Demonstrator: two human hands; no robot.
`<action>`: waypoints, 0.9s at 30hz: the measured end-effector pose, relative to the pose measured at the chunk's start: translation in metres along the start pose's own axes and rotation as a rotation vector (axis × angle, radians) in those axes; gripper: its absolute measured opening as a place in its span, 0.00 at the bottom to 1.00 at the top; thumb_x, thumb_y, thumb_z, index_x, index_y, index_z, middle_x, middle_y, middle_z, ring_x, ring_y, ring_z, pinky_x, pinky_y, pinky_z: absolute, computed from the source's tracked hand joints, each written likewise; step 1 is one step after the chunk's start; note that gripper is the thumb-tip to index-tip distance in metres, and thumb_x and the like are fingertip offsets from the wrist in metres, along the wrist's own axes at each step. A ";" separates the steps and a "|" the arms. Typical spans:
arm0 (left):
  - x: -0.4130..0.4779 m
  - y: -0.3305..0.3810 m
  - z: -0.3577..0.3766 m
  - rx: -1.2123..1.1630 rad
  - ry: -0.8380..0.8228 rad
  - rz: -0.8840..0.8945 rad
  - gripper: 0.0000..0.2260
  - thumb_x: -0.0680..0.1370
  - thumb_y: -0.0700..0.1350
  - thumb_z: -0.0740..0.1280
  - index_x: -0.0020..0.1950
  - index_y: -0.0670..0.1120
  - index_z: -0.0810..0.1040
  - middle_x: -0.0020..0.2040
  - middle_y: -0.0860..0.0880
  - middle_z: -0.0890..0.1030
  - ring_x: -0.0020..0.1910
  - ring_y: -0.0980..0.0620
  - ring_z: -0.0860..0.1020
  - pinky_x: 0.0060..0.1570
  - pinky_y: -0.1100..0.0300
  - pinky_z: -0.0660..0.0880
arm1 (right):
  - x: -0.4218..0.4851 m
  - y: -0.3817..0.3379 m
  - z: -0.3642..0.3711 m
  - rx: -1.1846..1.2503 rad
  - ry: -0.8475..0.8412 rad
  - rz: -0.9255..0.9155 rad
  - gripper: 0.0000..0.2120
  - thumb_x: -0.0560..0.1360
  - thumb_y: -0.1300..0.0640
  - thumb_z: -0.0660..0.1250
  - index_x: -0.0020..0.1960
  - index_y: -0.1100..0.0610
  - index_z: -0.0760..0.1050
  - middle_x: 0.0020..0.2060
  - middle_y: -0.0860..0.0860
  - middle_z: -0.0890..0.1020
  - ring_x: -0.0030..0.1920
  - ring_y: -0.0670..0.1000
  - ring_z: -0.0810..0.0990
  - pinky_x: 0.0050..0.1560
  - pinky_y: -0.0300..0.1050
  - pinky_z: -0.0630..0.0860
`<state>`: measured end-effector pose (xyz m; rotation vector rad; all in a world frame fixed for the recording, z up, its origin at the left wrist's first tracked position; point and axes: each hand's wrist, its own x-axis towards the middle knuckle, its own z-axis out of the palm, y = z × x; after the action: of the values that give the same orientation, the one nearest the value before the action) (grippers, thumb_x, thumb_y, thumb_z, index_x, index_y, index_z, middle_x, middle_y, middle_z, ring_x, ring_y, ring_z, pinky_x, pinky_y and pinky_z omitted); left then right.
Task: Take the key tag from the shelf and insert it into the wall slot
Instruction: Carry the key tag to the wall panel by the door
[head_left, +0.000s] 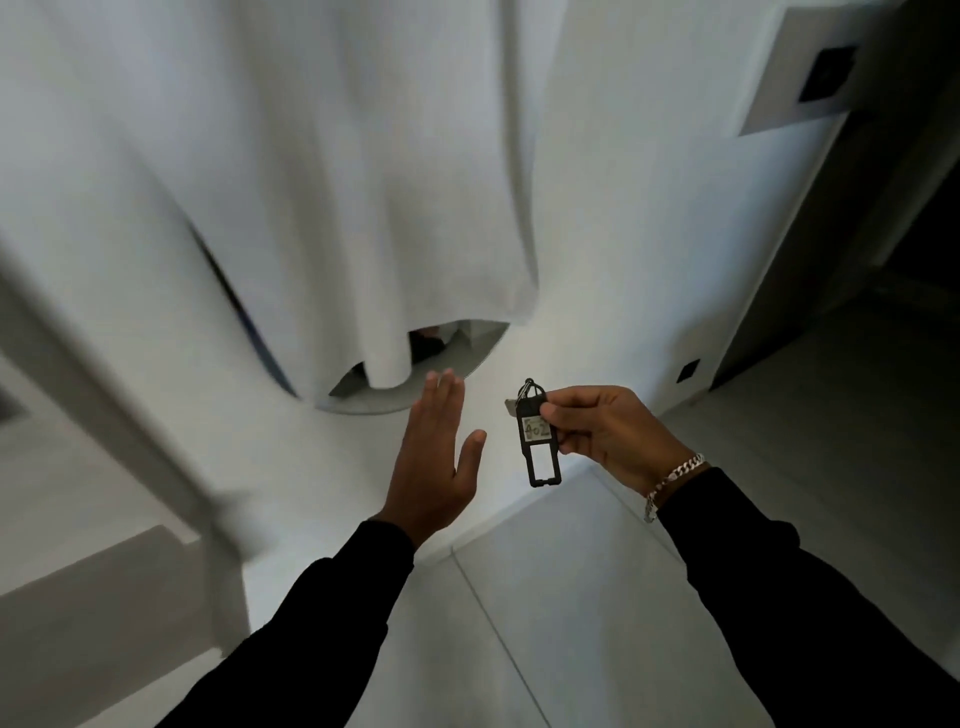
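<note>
My right hand (608, 431) pinches a black plastic key tag (537, 441) by its upper part. The tag hangs upright, has a handwritten number label and a metal ring at the top. My left hand (436, 462) is held flat and open just left of the tag, palm turned toward it, not touching it. High at the upper right, a dark square wall fitting (827, 74) sits on a grey panel; whether it has a slot I cannot tell. A smaller dark square (688, 371) sits low on the white wall.
A white garment (332, 197) hangs in front of me, over a round opening (415, 384) in the white surface. A doorway with a dark frame (810, 249) is at the right. Pale floor tiles (597, 623) lie below. A blurred white edge (130, 415) runs at the left.
</note>
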<state>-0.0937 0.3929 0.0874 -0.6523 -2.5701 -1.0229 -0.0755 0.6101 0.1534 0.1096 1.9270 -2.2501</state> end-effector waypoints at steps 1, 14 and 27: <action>0.013 0.005 0.008 -0.010 -0.003 0.021 0.30 0.81 0.55 0.52 0.79 0.41 0.54 0.82 0.44 0.54 0.82 0.49 0.46 0.81 0.43 0.51 | 0.003 -0.005 -0.013 0.000 0.012 -0.019 0.08 0.72 0.65 0.71 0.50 0.67 0.82 0.42 0.60 0.84 0.36 0.52 0.78 0.33 0.38 0.77; 0.217 0.060 0.144 -0.148 -0.065 0.297 0.28 0.82 0.52 0.53 0.80 0.43 0.52 0.82 0.48 0.52 0.82 0.52 0.44 0.81 0.49 0.46 | 0.067 -0.077 -0.179 -0.004 0.255 -0.097 0.08 0.72 0.67 0.69 0.51 0.68 0.81 0.35 0.55 0.84 0.31 0.48 0.77 0.32 0.36 0.77; 0.374 0.154 0.321 -0.219 -0.176 0.410 0.28 0.82 0.53 0.53 0.80 0.43 0.53 0.82 0.47 0.54 0.82 0.52 0.46 0.81 0.48 0.47 | 0.131 -0.125 -0.397 0.029 0.403 -0.155 0.07 0.73 0.67 0.68 0.49 0.65 0.82 0.36 0.57 0.80 0.31 0.47 0.76 0.28 0.34 0.75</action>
<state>-0.3676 0.8303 0.1099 -1.3149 -2.3316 -1.1483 -0.2498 1.0081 0.1892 0.4667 2.1589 -2.5131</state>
